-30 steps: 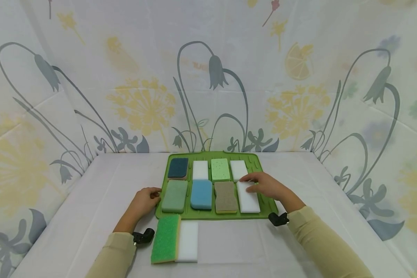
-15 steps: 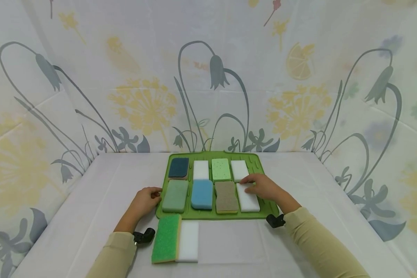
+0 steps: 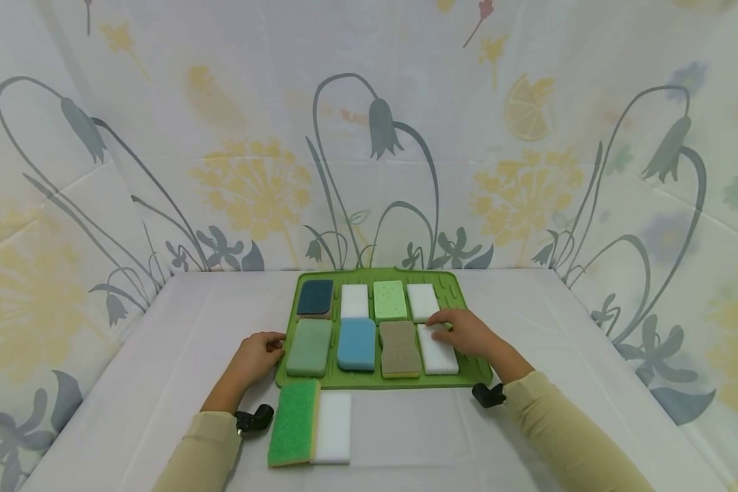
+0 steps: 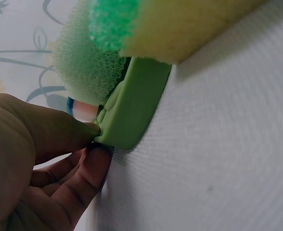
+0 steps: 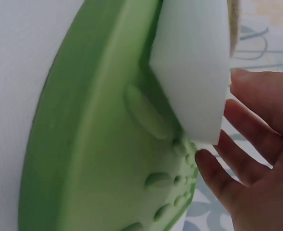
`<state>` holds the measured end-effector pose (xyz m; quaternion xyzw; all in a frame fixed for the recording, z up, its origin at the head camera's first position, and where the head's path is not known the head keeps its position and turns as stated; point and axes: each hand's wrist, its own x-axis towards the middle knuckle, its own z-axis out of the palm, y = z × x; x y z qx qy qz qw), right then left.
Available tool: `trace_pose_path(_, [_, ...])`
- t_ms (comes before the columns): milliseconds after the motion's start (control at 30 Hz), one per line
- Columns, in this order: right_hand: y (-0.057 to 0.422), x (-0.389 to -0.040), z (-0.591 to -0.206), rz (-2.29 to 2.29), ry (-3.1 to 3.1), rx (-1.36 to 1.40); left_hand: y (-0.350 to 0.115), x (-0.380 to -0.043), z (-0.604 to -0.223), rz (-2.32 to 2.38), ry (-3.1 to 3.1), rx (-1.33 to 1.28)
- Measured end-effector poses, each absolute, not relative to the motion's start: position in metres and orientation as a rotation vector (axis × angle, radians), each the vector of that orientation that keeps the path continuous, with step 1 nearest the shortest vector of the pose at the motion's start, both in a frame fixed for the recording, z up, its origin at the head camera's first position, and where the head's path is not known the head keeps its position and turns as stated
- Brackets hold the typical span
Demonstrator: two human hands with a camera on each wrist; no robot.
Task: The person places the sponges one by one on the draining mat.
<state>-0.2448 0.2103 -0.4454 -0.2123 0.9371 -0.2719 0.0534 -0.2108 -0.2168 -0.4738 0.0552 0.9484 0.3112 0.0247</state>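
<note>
A green tray (image 3: 357,380) bears two rows of sponges and white pads. At the tray's left edge is my left hand (image 3: 255,357); in the left wrist view its thumb and index finger pinch the rim (image 4: 136,106). My right hand (image 3: 470,333) is at the far end of the front-right white sponge (image 3: 439,357). In the right wrist view its fingers, fairly straight, touch or nearly touch the end of that white sponge (image 5: 194,67), which rests on the tray. Beside it lie a brown sponge (image 3: 400,350), a blue one (image 3: 357,345) and a pale green one (image 3: 309,348).
Behind are a dark blue sponge (image 3: 316,298), a white pad (image 3: 354,301), a speckled green sponge (image 3: 390,301) and another white pad (image 3: 422,301). Nearer me, on the white cloth, lie a green-and-yellow scouring sponge (image 3: 293,424) and a white sponge (image 3: 332,428).
My right hand has shifted slightly toward me at the white sponge's far end, and that sponge has moved a little. My left hand stays at the tray's edge.
</note>
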Motion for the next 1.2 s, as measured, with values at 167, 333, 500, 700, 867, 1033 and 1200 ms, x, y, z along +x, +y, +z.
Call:
trace_pose_path(167, [0.207,-0.241,-0.442,-0.789,2.919,-0.740,-0.216,-0.210,-0.473,0.960,2.932,0.163])
trace_pose_path(333, [0.199,-0.233,-0.435,-0.784,2.952,-0.802,-0.216,-0.210,-0.472,0.958,2.930,0.161])
trace_pose_path(500, [0.187,-0.223,-0.427,-0.778,2.966,-0.849,-0.216,-0.210,-0.472,0.963,2.922,0.160])
trace_pose_path(700, [0.171,-0.210,-0.420,-0.769,2.980,-0.892,-0.216,-0.210,-0.473,0.957,2.925,0.154])
trace_pose_path(867, [0.159,-0.199,-0.418,-0.761,2.983,-0.904,-0.216,-0.210,-0.473,0.960,2.924,0.147])
trace_pose_path(1033, [0.149,-0.191,-0.415,-0.762,2.982,-0.943,-0.216,-0.210,-0.473,0.961,2.926,0.157])
trace_pose_path(1200, [0.140,-0.183,-0.413,-0.791,2.939,-0.975,-0.216,-0.209,-0.473,0.954,2.931,0.177])
